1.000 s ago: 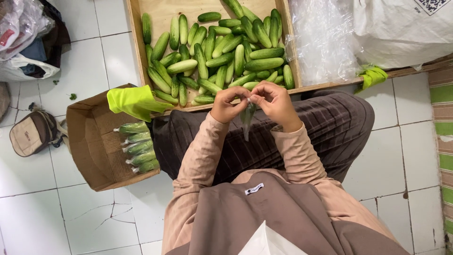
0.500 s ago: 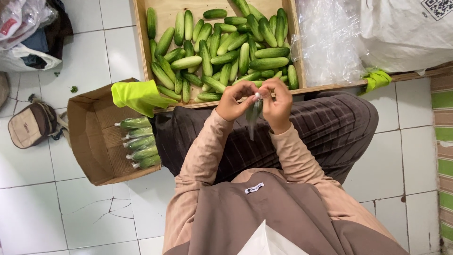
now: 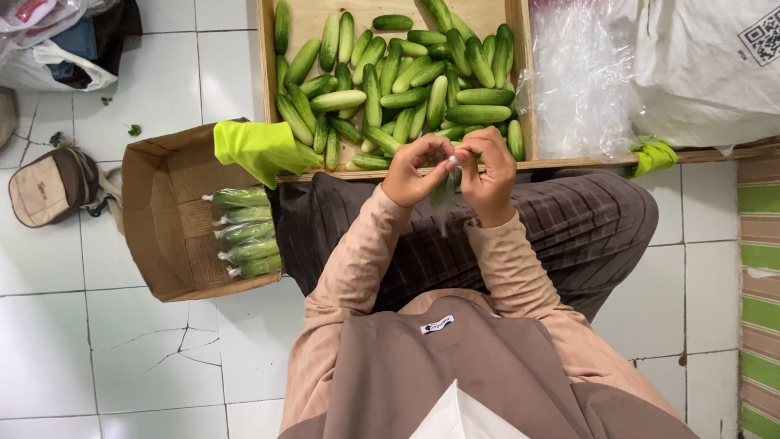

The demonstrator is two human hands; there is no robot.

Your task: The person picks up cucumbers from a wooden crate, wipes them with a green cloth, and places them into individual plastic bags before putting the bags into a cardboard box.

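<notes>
The white tiled floor (image 3: 97, 358) fills the left and bottom of the frame, cracked in the lower left, and a striped green and brown mat (image 3: 760, 293) is cut off by the right edge. Across the top sits the shallow wooden tray (image 3: 266, 73) heaped with loose green cucumbers (image 3: 406, 89); its far end runs out of the frame. At upper right a big white sack (image 3: 699, 65) and a stack of clear plastic bags (image 3: 581, 81) are also cropped, and I cannot make out what the sack holds. A bundle of bags and dark cloth (image 3: 57, 41) is cut off in the upper left corner.

At centre left an open brown cardboard box (image 3: 154, 228) lies on the floor with a row of bagged cucumbers (image 3: 244, 232) inside. A bright yellow-green cloth (image 3: 256, 150) drapes over the tray's near corner above it, and a smaller one (image 3: 654, 156) hangs at the right. A small beige bag (image 3: 49, 187) rests at the far left.

My lap in dark striped trousers (image 3: 561, 228) sits below the tray. My arms are bent and raised at centre, both hands meeting just before the tray's near edge. My left hand (image 3: 414, 172) and right hand (image 3: 487, 175) are curled narrow, fingertips pinched together on the top of a thin clear plastic bag with a cucumber (image 3: 443, 195) hanging between them; the contents are hard to see through the film and my fingers.
</notes>
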